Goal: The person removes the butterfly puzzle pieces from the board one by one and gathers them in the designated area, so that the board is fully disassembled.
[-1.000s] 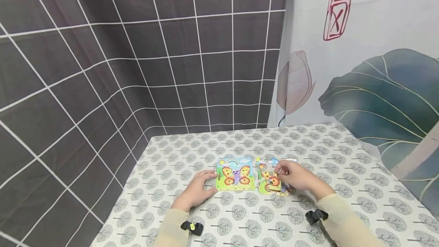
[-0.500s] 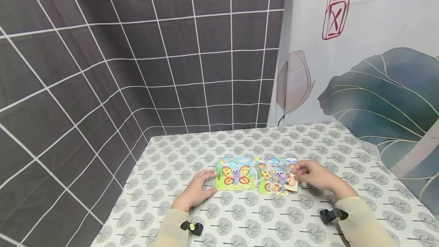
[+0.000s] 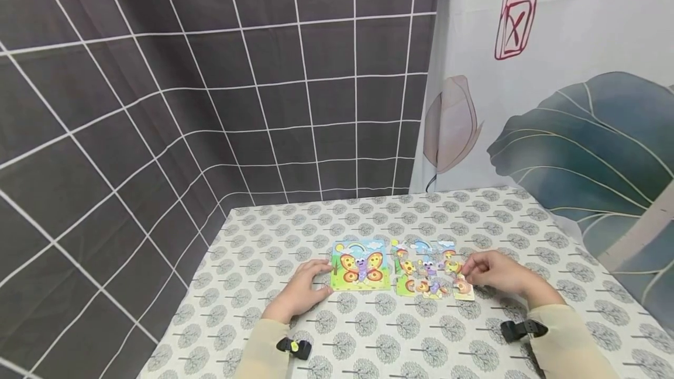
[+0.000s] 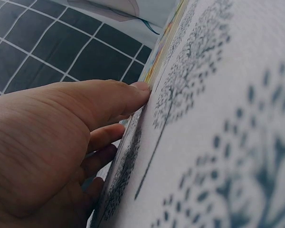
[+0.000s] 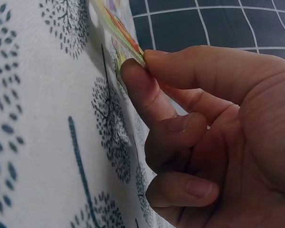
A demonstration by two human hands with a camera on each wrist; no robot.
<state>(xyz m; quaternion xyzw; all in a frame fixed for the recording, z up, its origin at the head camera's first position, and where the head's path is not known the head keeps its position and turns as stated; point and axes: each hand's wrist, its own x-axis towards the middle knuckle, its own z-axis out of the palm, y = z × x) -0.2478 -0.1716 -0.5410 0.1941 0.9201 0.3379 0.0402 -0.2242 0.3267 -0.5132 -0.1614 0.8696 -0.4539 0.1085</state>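
A square butterfly picture board point(image 3: 360, 265) lies flat on the table. My left hand point(image 3: 300, 292) rests at its left edge, fingers relaxed, with the thumb point(image 4: 141, 88) right by the edge in the left wrist view. To the right of the board, several loose jigsaw pieces point(image 3: 423, 247) are laid out in rough rows, forming parts of a similar butterfly. My right hand point(image 3: 495, 276) pinches one jigsaw piece point(image 3: 464, 291) between thumb and index finger at the lower right of these rows. In the right wrist view that piece point(image 5: 121, 28) is tilted up, its other fingers curled below.
A cloth with grey tree prints covers the table point(image 3: 368, 332). Behind it hangs a dark curtain point(image 3: 326, 104) with white grid lines, and a white curtain point(image 3: 474, 28) with leaf prints hangs at the right. Each wrist carries a black strap point(image 3: 523, 330).
My right hand has moved rightward with a pinched jigsaw piece, from over the bottom row to the right end of the rows. My left hand has stayed in place.
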